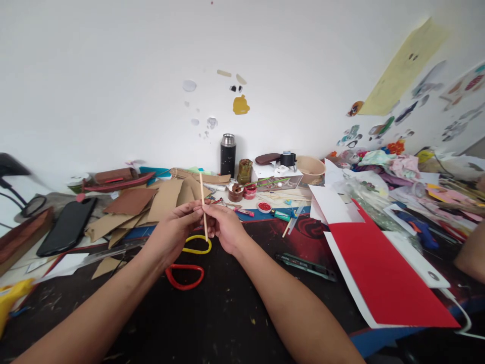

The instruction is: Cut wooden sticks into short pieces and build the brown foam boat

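Fingertips of the left hand [177, 222] and right hand [226, 222] pinch one thin stick [205, 218], nearly upright above the dark tabletop [235, 313]; near them, one yellow loop [197, 252] and one red loop [184, 288]; rightward, one cutter [305, 265], one red sheet [386, 273]; behind, one black flask [228, 161]

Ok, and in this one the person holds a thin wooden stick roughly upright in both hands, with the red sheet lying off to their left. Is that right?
Not quite: the head view shows the red sheet lying off to the person's right, not their left. The rest holds: the left hand and right hand both hold the thin wooden stick roughly upright.
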A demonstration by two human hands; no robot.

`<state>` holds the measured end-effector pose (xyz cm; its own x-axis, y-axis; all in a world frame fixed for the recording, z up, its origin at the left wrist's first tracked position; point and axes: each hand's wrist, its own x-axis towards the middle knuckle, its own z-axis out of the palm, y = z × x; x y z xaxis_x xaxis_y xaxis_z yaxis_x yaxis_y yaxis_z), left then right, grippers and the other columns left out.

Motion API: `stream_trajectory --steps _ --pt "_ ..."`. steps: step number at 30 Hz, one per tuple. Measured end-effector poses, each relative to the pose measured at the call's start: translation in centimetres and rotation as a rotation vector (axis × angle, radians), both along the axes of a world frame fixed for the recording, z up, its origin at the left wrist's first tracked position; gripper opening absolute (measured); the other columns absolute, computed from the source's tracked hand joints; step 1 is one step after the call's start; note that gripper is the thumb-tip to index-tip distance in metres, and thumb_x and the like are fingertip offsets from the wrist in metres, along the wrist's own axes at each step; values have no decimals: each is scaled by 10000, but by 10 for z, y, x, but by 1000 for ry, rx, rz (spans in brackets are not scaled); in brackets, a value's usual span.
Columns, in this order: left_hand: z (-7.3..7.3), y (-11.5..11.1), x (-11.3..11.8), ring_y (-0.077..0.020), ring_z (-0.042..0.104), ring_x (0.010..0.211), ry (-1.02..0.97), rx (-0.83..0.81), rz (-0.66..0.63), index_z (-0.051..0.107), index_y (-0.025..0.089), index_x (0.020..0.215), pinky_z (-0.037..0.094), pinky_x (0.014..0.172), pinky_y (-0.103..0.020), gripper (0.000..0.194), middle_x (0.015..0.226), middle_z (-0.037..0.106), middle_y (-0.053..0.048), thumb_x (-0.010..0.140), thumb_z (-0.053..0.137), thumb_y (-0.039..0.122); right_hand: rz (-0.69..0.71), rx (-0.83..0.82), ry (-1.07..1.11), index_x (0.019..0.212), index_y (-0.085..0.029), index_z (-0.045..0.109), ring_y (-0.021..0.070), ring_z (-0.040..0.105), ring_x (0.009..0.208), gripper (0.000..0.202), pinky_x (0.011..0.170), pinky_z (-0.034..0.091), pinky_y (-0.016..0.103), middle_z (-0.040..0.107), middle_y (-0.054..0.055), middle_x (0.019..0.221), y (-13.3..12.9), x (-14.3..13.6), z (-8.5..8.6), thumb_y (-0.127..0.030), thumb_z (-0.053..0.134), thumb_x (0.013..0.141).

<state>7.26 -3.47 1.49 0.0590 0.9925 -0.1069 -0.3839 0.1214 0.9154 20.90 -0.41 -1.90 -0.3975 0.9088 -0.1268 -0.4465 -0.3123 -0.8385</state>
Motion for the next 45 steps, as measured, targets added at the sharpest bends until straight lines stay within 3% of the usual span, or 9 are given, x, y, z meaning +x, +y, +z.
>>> stream_trajectory --steps 6,12,17,30,38,45 --pt "2 -2 3 -195 682 711 -35 5 39 851 162 905 577 624 -292 216 909 811 -93 739 919 282 -2 -5 19 788 -186 702 90 510 497 387 434 313 222 627 -32 629 1 -1 -3 -516 889 713" --pt "4 -3 4 -188 642 630 -28 12 -2 829 157 849 550 559 -313 199 863 803 -91 739 901 306 34 2 15 812 -190 704 97 528 520 386 433 315 219 648 -20 667 1 -3 -6 -519 886 723" --pt "6 -3 6 -204 672 684 -73 -2 -13 836 150 855 568 595 -316 130 909 808 -105 788 831 262 29 12 12 778 -192 689 96 522 527 374 442 323 218 634 -22 656 -1 -2 -5 -507 884 730" --pt "2 1 -1 -223 663 687 -159 -77 -57 848 158 905 593 626 -348 118 826 777 -84 809 816 218 32 3 31 803 -197 670 74 486 484 399 431 295 217 619 -49 643 -1 -2 -3 -503 906 705" --pt "1 4 -6 -231 692 716 -193 -88 -70 836 81 945 604 660 -346 164 841 776 -107 798 830 152 13 9 56 873 -184 705 76 495 468 428 410 330 202 640 -52 639 -1 -3 -3 -506 918 688" --pt "-2 6 -8 -205 695 734 -195 -83 -66 839 116 917 612 676 -321 124 883 794 -89 802 851 158 15 12 49 905 -185 721 68 482 464 448 414 335 202 628 -62 647 0 -2 -5 -522 925 693"
